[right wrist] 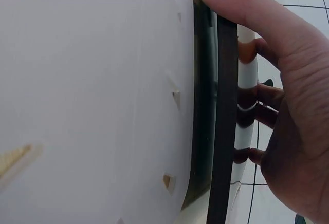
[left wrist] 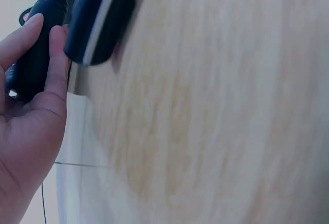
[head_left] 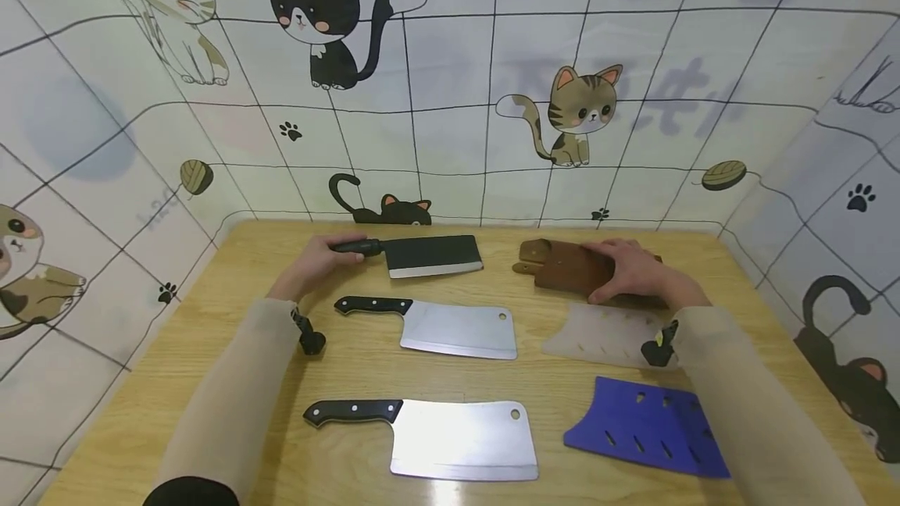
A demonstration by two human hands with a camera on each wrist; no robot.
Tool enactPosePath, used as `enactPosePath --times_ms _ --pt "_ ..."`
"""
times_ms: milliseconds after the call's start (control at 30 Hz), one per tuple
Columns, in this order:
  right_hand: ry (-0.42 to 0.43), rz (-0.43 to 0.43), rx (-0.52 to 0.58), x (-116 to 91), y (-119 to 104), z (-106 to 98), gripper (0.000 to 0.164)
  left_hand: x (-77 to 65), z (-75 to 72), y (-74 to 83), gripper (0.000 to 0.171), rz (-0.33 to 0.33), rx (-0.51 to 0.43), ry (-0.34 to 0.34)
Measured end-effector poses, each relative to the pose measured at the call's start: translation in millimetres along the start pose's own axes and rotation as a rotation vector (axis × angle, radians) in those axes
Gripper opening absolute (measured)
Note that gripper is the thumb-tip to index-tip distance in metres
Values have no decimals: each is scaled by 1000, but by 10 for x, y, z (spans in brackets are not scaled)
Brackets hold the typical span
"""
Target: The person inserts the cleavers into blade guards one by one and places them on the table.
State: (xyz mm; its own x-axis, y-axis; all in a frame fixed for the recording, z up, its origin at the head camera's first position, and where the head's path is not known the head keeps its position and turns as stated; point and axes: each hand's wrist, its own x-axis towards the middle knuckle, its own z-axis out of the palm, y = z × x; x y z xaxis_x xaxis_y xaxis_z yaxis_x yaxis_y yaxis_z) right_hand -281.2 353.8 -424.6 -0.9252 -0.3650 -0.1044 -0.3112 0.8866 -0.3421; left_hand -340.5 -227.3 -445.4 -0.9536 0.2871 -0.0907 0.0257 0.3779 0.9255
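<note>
At the back of the table lies a cleaver (head_left: 434, 254) with a black blade and a pale cutting edge. My left hand (head_left: 314, 262) holds its round black handle (head_left: 358, 246); in the left wrist view, thumb and fingers are around that handle (left wrist: 33, 54). To the right is a brown leather knife sheath (head_left: 566, 265) with a strap at its left end. My right hand (head_left: 636, 272) grips it from above. In the right wrist view the thumb is on the near edge of the sheath (right wrist: 224, 106), and the fingertips are at its far side.
Two silver cleavers, a middle one (head_left: 457, 329) and a nearer one (head_left: 460, 437), lie with black handles leftward. A translucent white blade guard (head_left: 591, 334) and a blue one (head_left: 633, 428) lie at right. Cat-patterned sheeting (head_left: 450, 139) rises behind the wooden table (head_left: 281, 451).
</note>
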Motion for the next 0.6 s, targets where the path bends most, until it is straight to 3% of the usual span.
enactPosePath --times_ms 200,367,600 --pt "26 -30 46 0 -53 4 112 -44 46 46 51 4 -269 -31" --pt "50 -59 84 -22 -133 -12 111 -79 41 120 48 32 -341 -29" --pt "90 -86 41 -63 -263 -64 112 -119 105 312 48 86 -460 -53"
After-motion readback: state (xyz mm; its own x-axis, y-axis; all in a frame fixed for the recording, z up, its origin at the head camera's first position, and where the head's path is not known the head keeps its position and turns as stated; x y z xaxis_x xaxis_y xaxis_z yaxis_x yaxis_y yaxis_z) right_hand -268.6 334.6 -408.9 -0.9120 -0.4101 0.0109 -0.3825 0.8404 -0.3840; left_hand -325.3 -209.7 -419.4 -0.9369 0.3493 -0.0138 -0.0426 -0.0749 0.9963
